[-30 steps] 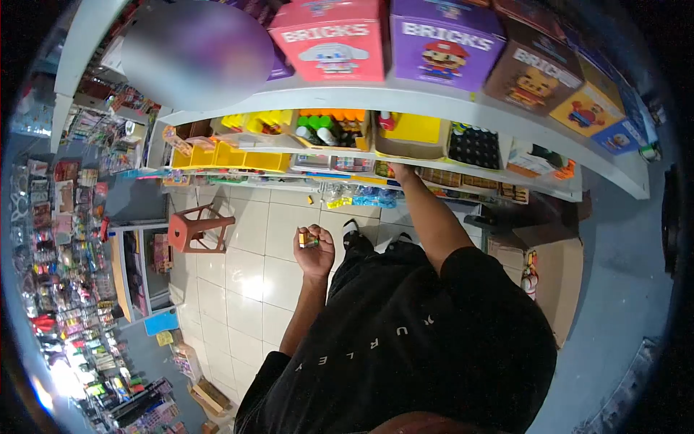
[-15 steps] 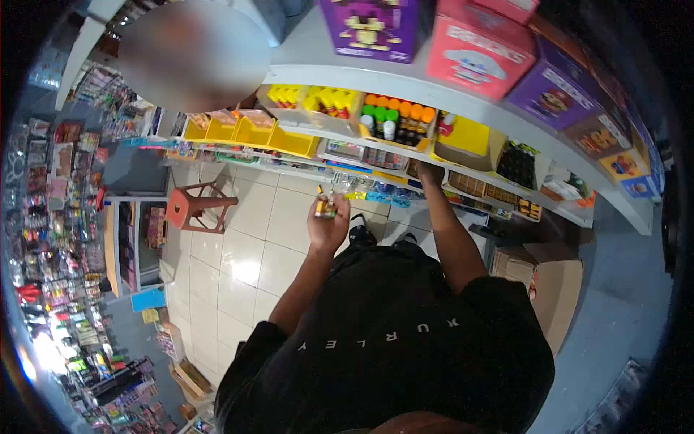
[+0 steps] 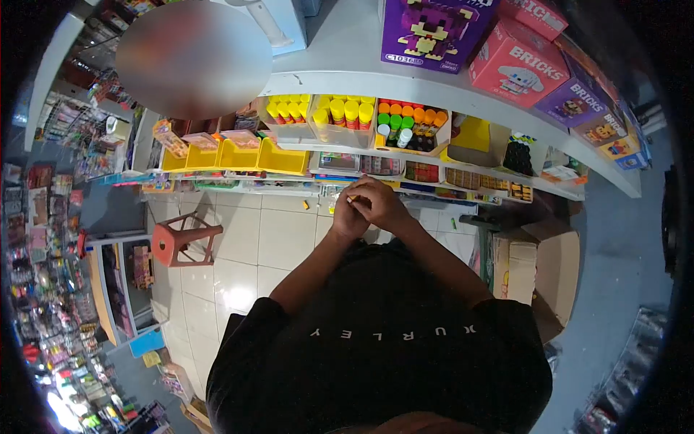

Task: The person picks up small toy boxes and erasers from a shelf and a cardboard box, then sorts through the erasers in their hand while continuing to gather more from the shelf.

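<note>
My left hand (image 3: 350, 216) and my right hand (image 3: 383, 208) meet in front of my body, close to the lower shelf edge. Both sets of fingers are closed. A small orange-yellow piece (image 3: 353, 200) shows between them; its kind is too small to tell, and the fingers hide anything else inside. Just beyond the hands are a bin of small packets (image 3: 382, 166) and a bin of red and green packs (image 3: 421, 171). On the floor to the left lies a small yellow-and-dark piece (image 3: 306, 205), apart from the hands.
Above are yellow-capped bottles (image 3: 350, 112), orange- and green-capped bottles (image 3: 412, 119) and yellow trays (image 3: 282, 159). Boxes marked BRICKS (image 3: 517, 69) stand on the top shelf. A red stool (image 3: 170, 242) is at left, an open carton (image 3: 557, 282) at right. A small green item (image 3: 453, 223) lies lower right.
My right hand has come out of the shelf bin and moved left to meet my left hand. My left hand has shifted right, and the small colourful items in it are now mostly covered.
</note>
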Demonstrator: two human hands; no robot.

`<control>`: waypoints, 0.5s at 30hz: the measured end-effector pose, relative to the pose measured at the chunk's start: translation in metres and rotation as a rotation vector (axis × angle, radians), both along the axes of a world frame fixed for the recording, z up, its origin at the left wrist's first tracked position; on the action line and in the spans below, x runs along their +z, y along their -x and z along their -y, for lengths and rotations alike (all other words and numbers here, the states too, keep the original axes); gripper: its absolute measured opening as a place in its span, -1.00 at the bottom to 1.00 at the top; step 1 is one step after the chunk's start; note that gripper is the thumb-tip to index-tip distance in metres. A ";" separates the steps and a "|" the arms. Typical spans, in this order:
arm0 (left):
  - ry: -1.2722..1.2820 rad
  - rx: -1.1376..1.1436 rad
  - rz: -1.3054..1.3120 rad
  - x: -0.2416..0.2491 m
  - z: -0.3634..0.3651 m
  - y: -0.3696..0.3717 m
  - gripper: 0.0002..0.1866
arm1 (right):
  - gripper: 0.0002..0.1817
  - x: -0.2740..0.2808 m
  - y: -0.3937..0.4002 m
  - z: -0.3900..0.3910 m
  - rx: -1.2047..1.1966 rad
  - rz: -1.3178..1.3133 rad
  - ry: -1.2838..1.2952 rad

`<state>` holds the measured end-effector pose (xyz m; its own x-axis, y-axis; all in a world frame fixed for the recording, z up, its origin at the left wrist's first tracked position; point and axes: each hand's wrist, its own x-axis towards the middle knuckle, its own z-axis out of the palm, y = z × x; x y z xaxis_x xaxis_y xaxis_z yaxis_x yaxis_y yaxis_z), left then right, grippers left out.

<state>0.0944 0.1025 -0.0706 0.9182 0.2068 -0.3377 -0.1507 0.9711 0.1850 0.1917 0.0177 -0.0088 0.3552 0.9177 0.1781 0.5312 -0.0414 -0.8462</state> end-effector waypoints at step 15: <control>0.259 0.191 -0.266 -0.028 -0.046 0.047 -0.91 | -0.79 -0.166 -0.079 0.090 -0.773 -1.118 -0.173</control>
<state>0.0476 0.1481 -0.0989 0.7455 0.2426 -0.6208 -0.3128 0.9498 -0.0045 0.2711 -0.0727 -0.1747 0.7907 0.4171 -0.4481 -0.5418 0.1360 -0.8294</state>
